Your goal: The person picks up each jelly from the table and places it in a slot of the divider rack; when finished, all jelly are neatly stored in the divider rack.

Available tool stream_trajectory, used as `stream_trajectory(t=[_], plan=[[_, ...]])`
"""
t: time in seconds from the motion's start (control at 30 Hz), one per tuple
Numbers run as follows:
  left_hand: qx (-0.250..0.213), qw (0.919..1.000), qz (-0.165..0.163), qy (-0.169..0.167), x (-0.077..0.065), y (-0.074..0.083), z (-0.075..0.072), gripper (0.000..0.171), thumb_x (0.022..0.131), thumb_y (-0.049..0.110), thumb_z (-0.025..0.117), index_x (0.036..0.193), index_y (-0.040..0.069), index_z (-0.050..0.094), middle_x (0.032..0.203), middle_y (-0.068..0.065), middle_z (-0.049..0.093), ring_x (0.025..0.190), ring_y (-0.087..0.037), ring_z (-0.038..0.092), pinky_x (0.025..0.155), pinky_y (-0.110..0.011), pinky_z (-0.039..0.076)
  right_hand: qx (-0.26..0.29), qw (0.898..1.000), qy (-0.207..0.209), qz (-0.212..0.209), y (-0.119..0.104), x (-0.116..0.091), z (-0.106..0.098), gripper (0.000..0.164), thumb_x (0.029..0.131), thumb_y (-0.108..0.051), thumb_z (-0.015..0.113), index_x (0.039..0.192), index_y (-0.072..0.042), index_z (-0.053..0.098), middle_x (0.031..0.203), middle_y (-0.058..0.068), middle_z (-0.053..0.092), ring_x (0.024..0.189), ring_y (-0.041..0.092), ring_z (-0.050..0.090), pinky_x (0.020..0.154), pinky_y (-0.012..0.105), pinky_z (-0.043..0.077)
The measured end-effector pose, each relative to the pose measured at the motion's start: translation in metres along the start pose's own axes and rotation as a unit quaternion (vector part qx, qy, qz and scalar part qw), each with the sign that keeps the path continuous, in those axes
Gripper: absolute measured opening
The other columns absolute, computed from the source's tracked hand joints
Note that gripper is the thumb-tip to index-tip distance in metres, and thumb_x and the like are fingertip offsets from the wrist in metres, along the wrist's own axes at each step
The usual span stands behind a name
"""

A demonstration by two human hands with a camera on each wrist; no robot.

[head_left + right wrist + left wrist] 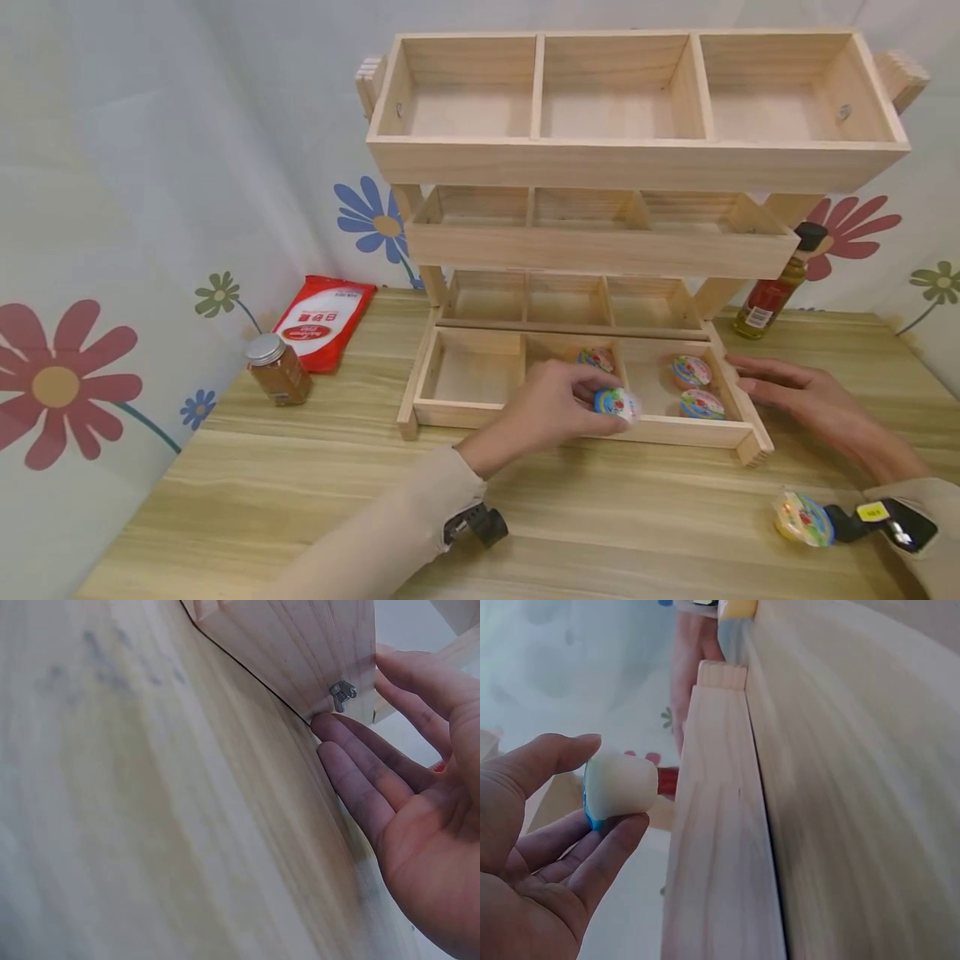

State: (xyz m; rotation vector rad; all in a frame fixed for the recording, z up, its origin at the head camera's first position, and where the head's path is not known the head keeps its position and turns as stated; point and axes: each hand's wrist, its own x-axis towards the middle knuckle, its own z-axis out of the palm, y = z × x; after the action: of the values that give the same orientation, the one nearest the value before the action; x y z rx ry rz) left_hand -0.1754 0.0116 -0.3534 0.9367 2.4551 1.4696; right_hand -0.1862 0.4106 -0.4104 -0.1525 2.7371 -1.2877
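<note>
We find the left hand (547,407) pinching a small lidded cup (617,405) between thumb and fingers, at the front of a wooden rack's (637,165) lowest tray (461,414). The right hand (813,404), fingers extended, touches the tray's outer end. We judge the cup light, its thin plastic walls smooth and apt to dent if squeezed; the stiffer rim looks the safest hold. One cup (597,359) sits just beyond the left fingers, and two more cups (691,372) lie between the hands. We note the front board (682,431) and a divider (618,360) crowding the pinched cup. A loose cup (804,518) lies near the right wrist; a bottle (768,292) stands beyond the right hand. A jar (279,373) and red bag (330,317) sit well left of the left hand.
</note>
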Motion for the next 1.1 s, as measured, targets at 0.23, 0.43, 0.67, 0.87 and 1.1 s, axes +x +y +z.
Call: stream_trajectory(t=[0.23, 0.43, 0.67, 0.87, 1.1], plan=[[-0.004, 0.9998, -0.017, 0.007, -0.007, -0.008, -0.031, 0.041, 0.086, 0.015, 0.090, 0.124, 0.004, 0.077, 0.106, -0.003, 0.077, 0.091, -0.007, 0.070, 0.077, -0.022, 0.059, 0.006, 1.000, 0.002, -0.005, 0.000, 0.000, 0.000, 0.055, 0.108, -0.038, 0.064, 0.158, -0.018, 0.053, 0.144, -0.023, 0.050, 0.129, -0.005, 0.039, 0.088, 0.008, 0.037], [-0.010, 0.9991, -0.017, 0.037, -0.008, -0.016, -0.052, 0.042, 0.088, 0.012, 0.088, 0.126, 0.001, 0.075, 0.109, -0.008, 0.077, 0.094, -0.014, 0.072, 0.077, -0.025, 0.060, 0.007, 1.000, 0.006, -0.002, 0.000, 0.000, 0.000, 0.055, 0.108, -0.039, 0.064, 0.158, -0.019, 0.054, 0.141, -0.028, 0.050, 0.128, -0.007, 0.039, 0.088, 0.007, 0.037], [0.010, 0.9962, -0.031, 0.080, -0.004, -0.028, -0.074, 0.042, 0.087, 0.015, 0.088, 0.124, 0.000, 0.076, 0.110, -0.010, 0.078, 0.097, -0.020, 0.074, 0.082, -0.029, 0.060, 0.001, 1.000, 0.003, 0.006, 0.001, 0.002, 0.000, 0.056, 0.108, -0.041, 0.063, 0.159, -0.020, 0.052, 0.155, -0.009, 0.049, 0.138, 0.006, 0.039, 0.088, 0.009, 0.038], [0.012, 0.9928, -0.044, 0.111, -0.002, -0.041, -0.088, 0.040, 0.088, 0.017, 0.087, 0.122, -0.002, 0.077, 0.106, -0.011, 0.079, 0.096, -0.023, 0.075, 0.081, -0.031, 0.061, -0.003, 1.000, 0.002, 0.009, 0.001, 0.002, 0.000, 0.057, 0.108, -0.042, 0.063, 0.159, -0.020, 0.052, 0.160, 0.000, 0.047, 0.143, 0.019, 0.038, 0.089, 0.011, 0.038], [0.022, 0.9893, -0.047, 0.136, -0.001, -0.054, -0.099, 0.040, 0.086, 0.016, 0.086, 0.121, -0.001, 0.077, 0.105, -0.013, 0.079, 0.094, -0.024, 0.076, 0.079, -0.032, 0.061, 0.002, 1.000, 0.003, 0.005, 0.002, 0.002, 0.000, 0.056, 0.108, -0.041, 0.063, 0.159, -0.019, 0.052, 0.153, -0.011, 0.049, 0.137, 0.010, 0.040, 0.089, 0.009, 0.039]])
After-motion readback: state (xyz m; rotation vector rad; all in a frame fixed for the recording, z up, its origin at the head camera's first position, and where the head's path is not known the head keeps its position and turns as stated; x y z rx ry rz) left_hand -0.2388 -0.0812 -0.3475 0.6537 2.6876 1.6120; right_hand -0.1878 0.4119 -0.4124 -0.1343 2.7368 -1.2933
